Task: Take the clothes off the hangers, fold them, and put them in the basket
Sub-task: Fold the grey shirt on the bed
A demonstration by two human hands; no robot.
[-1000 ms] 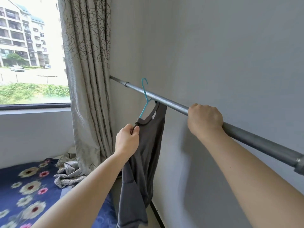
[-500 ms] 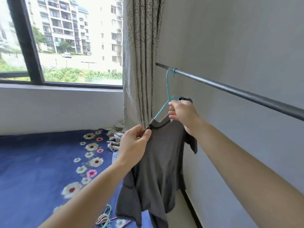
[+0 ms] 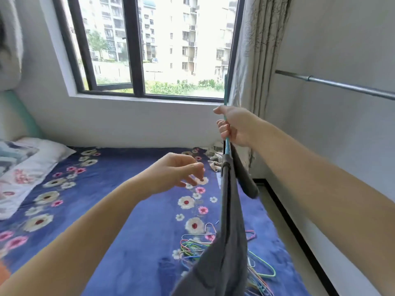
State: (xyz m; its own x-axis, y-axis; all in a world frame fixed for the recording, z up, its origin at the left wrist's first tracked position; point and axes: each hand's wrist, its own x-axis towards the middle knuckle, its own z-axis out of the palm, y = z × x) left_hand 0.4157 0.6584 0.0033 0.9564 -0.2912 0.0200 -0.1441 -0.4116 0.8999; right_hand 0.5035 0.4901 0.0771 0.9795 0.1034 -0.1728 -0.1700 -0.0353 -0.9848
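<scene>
1 grey shirt on 1 teal hanger, held in the air over the bed.

2 hands show: the right hand has its fingers curled round the teal hanger, and the left hand hovers beside it, fingers loose, holding nothing. The hanger is seen edge-on, its long axis near vertical, stem end up. The grey shirt hangs down from it as 1 narrow drape above the blue floral bed cover; its lower edge is cut off by the frame. The hanger's shoulders are hidden inside the cloth, and its hook is hard to make out. 1 pile of loose coloured hangers lies on the bed, too tangled to count. 1 metal rail runs along the wall.
</scene>
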